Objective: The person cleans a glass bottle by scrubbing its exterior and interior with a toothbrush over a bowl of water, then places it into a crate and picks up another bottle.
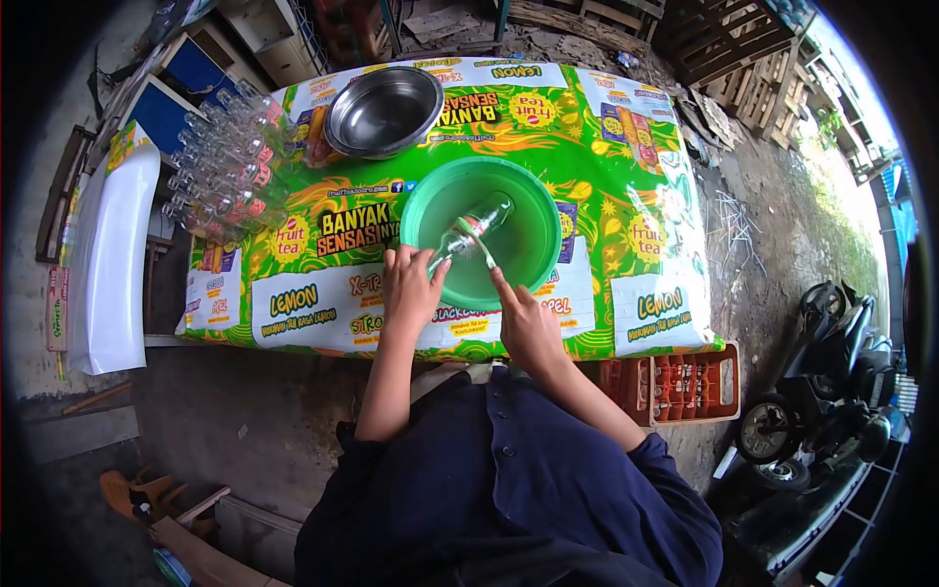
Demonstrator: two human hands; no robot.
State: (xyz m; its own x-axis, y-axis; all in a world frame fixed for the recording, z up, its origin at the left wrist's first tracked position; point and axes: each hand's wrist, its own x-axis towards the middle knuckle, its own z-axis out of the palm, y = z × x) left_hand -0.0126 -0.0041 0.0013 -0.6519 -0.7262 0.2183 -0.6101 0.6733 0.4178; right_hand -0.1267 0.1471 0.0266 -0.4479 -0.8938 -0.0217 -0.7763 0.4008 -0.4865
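A green plastic basin (544, 225) sits near the front middle of the table. Inside it, a clear glass bottle (495, 209) lies tilted, its base pointing away to the right and its neck toward me. My left hand (411, 286) is closed round the neck at the basin's near rim. A pale-handled brush (482, 247) is gripped in my right hand (531, 325), with the index finger stretched along the handle. The brush head rests against the bottle's side. Whether the basin holds water is hard to make out.
An upright cluster of clear glass bottles (230, 171) stands at the table's left. Behind the basin is a steel bowl (344, 125). A printed green cover (626, 186) drapes the table. Red crate (726, 383) sits below the right front edge; a motorcycle (831, 391) stands farther right.
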